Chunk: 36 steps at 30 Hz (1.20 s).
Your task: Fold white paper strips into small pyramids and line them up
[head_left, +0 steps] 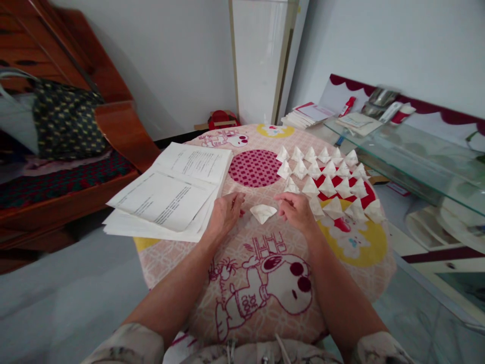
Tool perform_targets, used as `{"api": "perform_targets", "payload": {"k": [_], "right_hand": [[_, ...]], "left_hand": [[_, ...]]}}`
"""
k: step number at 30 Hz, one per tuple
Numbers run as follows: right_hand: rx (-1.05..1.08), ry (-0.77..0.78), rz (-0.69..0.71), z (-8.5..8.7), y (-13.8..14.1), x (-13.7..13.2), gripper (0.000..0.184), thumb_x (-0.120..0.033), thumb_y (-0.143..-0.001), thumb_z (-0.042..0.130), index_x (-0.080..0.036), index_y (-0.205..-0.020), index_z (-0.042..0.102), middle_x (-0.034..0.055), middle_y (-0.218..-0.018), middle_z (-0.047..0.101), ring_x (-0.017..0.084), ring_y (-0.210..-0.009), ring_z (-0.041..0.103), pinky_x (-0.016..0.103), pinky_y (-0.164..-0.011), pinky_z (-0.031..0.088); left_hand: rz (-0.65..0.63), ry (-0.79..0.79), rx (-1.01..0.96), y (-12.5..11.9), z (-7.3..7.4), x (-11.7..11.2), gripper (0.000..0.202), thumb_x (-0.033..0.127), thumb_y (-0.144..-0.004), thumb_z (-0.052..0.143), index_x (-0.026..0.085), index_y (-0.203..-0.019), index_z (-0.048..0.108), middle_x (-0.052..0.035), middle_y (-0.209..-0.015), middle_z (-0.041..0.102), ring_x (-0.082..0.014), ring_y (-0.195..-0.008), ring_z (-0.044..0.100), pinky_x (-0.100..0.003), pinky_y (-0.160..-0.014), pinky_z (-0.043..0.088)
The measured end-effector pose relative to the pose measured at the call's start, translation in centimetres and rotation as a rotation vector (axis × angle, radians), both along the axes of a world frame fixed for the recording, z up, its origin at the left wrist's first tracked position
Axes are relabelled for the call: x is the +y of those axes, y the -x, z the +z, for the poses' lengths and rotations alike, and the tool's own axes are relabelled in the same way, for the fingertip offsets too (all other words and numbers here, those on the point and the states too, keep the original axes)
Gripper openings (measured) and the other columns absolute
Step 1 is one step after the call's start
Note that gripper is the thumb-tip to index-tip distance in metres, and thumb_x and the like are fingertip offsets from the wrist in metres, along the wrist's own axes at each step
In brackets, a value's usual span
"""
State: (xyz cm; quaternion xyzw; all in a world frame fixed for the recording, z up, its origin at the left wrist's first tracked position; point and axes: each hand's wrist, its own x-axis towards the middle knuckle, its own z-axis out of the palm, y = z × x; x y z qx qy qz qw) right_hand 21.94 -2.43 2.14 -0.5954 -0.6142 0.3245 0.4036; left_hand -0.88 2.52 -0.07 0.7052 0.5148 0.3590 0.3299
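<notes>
A small folded white paper piece [262, 213] lies on the round table's cartoon-print cloth [265, 283] between my hands. My left hand [224, 214] rests just left of it with fingers curled, and I cannot make out anything in them. My right hand [296, 210] sits just right of it, fingers bent and pinched near the paper's right corner, touching or nearly touching it. Beyond my right hand, several folded white paper triangles [329, 183] lie in rows on the cloth.
A stack of printed sheets [170, 194] lies on the table's left side and overhangs its edge. A glass-topped table [413, 151] with booklets and cans stands at right. A wooden bench with a dark patterned bag [64, 121] is at left. A white cabinet [261, 60] stands behind.
</notes>
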Motion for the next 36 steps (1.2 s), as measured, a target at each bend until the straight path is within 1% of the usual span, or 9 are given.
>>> {"api": "perform_targets", "payload": {"k": [2,5,9,12,18,24,29,32,36], "right_hand": [[-0.018,0.004,0.139,-0.1,-0.7,-0.1,0.034,-0.018,-0.079,0.049,-0.013,-0.105,0.072,-0.0025,-0.061,0.061,0.012,-0.050,0.050,0.023,-0.052,0.035],[-0.186,-0.017,0.261,-0.3,-1.0,-0.3,0.032,-0.011,-0.074,0.053,-0.014,-0.098,0.074,-0.0041,-0.059,0.058,0.011,-0.053,0.046,0.023,-0.055,0.033],[-0.417,-0.023,0.225,-0.1,-0.2,-0.2,0.022,-0.009,-0.077,0.054,-0.014,-0.082,0.074,-0.0017,-0.063,0.059,0.011,-0.059,0.047,0.024,-0.060,0.031],[-0.464,-0.005,0.206,0.5,0.7,-0.3,0.018,-0.013,-0.081,0.055,-0.014,-0.081,0.073,-0.0010,-0.066,0.060,0.012,-0.062,0.049,0.024,-0.061,0.031],[-0.359,-0.117,0.013,1.8,1.0,-2.9,0.019,-0.016,-0.083,0.054,-0.014,-0.081,0.072,-0.0012,-0.065,0.060,0.012,-0.062,0.050,0.023,-0.060,0.033],[-0.273,-0.160,-0.346,1.6,-1.8,-8.5,0.021,-0.026,-0.082,0.052,-0.015,-0.077,0.069,-0.0002,-0.060,0.060,0.014,-0.059,0.054,0.023,-0.058,0.037],[-0.439,-0.145,-0.606,0.6,-4.1,-12.5,0.023,-0.028,-0.082,0.054,-0.015,-0.078,0.072,0.0029,-0.064,0.065,0.017,-0.061,0.057,0.026,-0.063,0.039],[-0.578,-0.057,-0.669,-0.3,-4.7,-13.6,0.025,-0.025,-0.084,0.052,-0.015,-0.080,0.074,0.0071,-0.071,0.069,0.019,-0.068,0.060,0.027,-0.064,0.038],[-0.688,0.054,-0.708,-1.2,-4.7,-13.6,0.025,-0.023,-0.087,0.051,-0.015,-0.083,0.075,0.0098,-0.077,0.072,0.020,-0.073,0.061,0.027,-0.063,0.035]], "left_hand": [[0.001,0.000,0.000,0.0,-0.2,0.2,0.041,0.044,-0.098,0.044,0.015,-0.101,0.073,-0.0067,-0.085,0.076,-0.0150,-0.059,0.070,-0.023,-0.056,0.052],[0.005,0.015,0.004,0.1,-0.6,0.5,0.036,0.038,-0.095,0.048,0.015,-0.106,0.073,-0.0051,-0.080,0.075,-0.0156,-0.060,0.070,-0.024,-0.058,0.053],[0.011,0.044,0.025,0.2,-1.1,1.2,0.037,0.035,-0.091,0.054,0.013,-0.113,0.073,-0.0025,-0.069,0.073,-0.0161,-0.059,0.069,-0.025,-0.060,0.054],[-0.001,0.039,0.041,0.2,-1.5,1.7,0.038,0.036,-0.089,0.055,0.013,-0.112,0.074,-0.0022,-0.069,0.073,-0.0156,-0.057,0.067,-0.025,-0.060,0.054],[-0.022,-0.026,0.133,0.3,-1.3,2.1,0.038,0.035,-0.088,0.052,0.014,-0.111,0.074,-0.0035,-0.074,0.075,-0.0157,-0.061,0.068,-0.025,-0.064,0.053],[-0.048,-0.076,0.219,0.5,-1.1,2.0,0.040,0.035,-0.087,0.051,0.014,-0.112,0.074,-0.0067,-0.082,0.076,-0.0178,-0.069,0.070,-0.027,-0.071,0.054],[-0.067,-0.148,0.261,0.5,-1.3,2.1,0.039,0.035,-0.087,0.050,0.013,-0.109,0.074,-0.0086,-0.086,0.076,-0.0195,-0.075,0.070,-0.029,-0.075,0.054],[-0.087,-0.214,0.298,0.4,-1.5,2.4,0.032,0.032,-0.085,0.051,0.017,-0.100,0.076,-0.0088,-0.093,0.077,-0.0212,-0.082,0.070,-0.030,-0.079,0.055],[-0.094,-0.293,0.336,0.2,-1.7,2.4,0.028,0.028,-0.085,0.051,0.018,-0.094,0.076,-0.0107,-0.098,0.076,-0.0228,-0.088,0.070,-0.032,-0.084,0.055]]}}
